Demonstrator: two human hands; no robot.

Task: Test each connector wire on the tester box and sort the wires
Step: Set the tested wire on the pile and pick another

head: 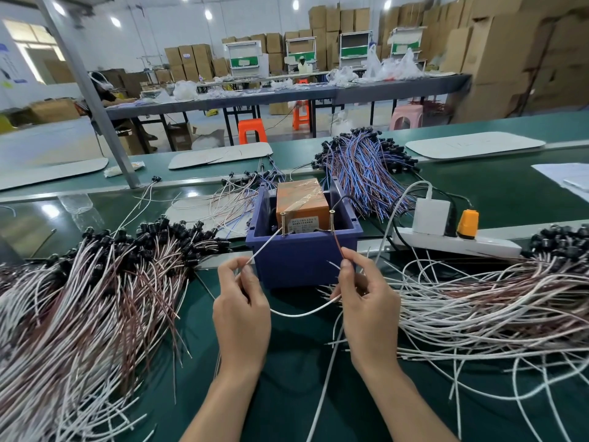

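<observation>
we hold one connector wire with both hands, and what matters is how its two bare ends meet the two screws standing at the front of the tester box [302, 202]. our left hand [242, 301] pinches the white lead [264, 247] between thumb and finger, and that lead runs up and to the right so its tip reaches the left screw [283, 223]; our right hand [366, 298] pinches the brown lead [338, 244], which climbs up and slightly left to the right screw [331, 221]. whether each tip truly touches its screw is too fine to tell, though both look to be at the shanks. the hands are apart, one on each side of the blue bin [302, 260] that holds the box, and a slack white loop of the same wire hangs between them just in front of the bin. the box lies straight ahead of us, each hand about equally near its own screw, so we judge the test step is in hand and sorting comes next. a big pile of white and brown wires [89, 298] lies to our left, another pile [478, 301] to our right, and a blue-striped bundle [366, 170] behind the box. a power strip [459, 245] sits right of the bin. everything rests on a green bench [287, 362], in a workshop with long tables and stacked cartons behind.
</observation>
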